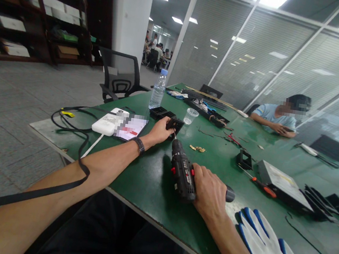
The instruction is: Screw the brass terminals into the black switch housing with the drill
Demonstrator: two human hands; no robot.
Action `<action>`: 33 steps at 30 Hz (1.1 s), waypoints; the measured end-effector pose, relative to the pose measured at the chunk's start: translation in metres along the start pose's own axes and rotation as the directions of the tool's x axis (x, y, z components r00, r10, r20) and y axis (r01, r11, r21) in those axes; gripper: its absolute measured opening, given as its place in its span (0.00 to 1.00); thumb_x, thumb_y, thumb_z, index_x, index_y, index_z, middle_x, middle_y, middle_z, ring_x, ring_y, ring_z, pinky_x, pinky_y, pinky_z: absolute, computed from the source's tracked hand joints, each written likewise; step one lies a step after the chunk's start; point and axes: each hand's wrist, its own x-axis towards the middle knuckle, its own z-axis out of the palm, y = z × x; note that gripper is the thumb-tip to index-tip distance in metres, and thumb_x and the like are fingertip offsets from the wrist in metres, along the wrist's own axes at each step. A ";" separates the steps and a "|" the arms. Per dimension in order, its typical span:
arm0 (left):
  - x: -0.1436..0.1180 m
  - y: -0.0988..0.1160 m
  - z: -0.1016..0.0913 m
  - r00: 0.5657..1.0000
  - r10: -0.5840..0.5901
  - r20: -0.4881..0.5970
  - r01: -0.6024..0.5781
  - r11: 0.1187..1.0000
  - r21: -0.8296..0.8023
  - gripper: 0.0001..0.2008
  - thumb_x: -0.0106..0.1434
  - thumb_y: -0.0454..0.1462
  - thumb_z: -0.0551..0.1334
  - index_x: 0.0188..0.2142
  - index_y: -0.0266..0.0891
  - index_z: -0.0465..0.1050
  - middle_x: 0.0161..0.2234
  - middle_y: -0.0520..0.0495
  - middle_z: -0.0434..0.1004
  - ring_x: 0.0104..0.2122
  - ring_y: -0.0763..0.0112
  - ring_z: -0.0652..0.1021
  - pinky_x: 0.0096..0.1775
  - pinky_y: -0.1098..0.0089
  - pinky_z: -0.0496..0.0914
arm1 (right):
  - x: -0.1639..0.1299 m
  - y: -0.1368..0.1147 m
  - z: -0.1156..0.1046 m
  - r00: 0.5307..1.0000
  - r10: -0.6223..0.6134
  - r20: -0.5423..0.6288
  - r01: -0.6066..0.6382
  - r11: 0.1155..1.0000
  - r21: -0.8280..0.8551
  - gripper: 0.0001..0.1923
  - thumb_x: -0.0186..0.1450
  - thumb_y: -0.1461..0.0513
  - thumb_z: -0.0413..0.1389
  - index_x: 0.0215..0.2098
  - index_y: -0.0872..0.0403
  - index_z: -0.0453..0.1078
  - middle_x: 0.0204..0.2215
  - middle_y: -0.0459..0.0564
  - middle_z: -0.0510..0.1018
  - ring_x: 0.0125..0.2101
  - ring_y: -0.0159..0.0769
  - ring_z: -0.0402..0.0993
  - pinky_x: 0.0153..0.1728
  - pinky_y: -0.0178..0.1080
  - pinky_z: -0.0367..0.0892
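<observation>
My right hand [211, 187] is wrapped round the handle of a black cordless drill [182, 171] with red details. The drill points away from me, and its bit meets or nearly meets a small black box-shaped part [176, 123]. That part is gripped by my left hand [161, 130], fingers closed on its near side. Behind it on the green table [138, 169] sit more black box parts [158, 113]. Small brass-coloured pieces [198, 148] lie to the right of the drill's tip. Whether the bit sits in a screw cannot be made out.
A water bottle [158, 89] and a clear plastic cup [191, 115] stand beyond my left hand. A phone [133, 128] and white device [110, 122] with a cable lie left. Gloves [268, 250], a screwdriver [263, 186] and a metal box [284, 185] lie right. Another person [276, 117] sits opposite.
</observation>
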 end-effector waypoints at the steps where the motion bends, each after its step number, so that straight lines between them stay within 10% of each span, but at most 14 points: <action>1: 0.000 0.000 0.000 1.000 0.001 0.001 -0.001 1.000 0.003 0.15 0.54 0.31 0.66 0.42 0.38 0.71 0.43 0.44 0.79 0.44 0.64 0.78 0.50 0.62 0.71 | 0.000 0.000 0.000 1.000 0.002 0.001 -0.002 1.000 0.000 0.17 0.62 0.65 0.55 0.50 0.53 0.65 0.39 0.50 0.77 0.36 0.42 0.73 0.34 0.42 0.54; 33: 0.000 0.001 0.000 1.000 0.004 0.008 -0.003 1.000 -0.005 0.15 0.54 0.30 0.66 0.42 0.37 0.70 0.42 0.44 0.80 0.43 0.64 0.78 0.49 0.63 0.72 | -0.001 0.000 0.001 1.000 -0.002 -0.012 0.002 1.000 0.003 0.16 0.63 0.64 0.54 0.50 0.53 0.65 0.38 0.51 0.77 0.37 0.43 0.73 0.34 0.42 0.54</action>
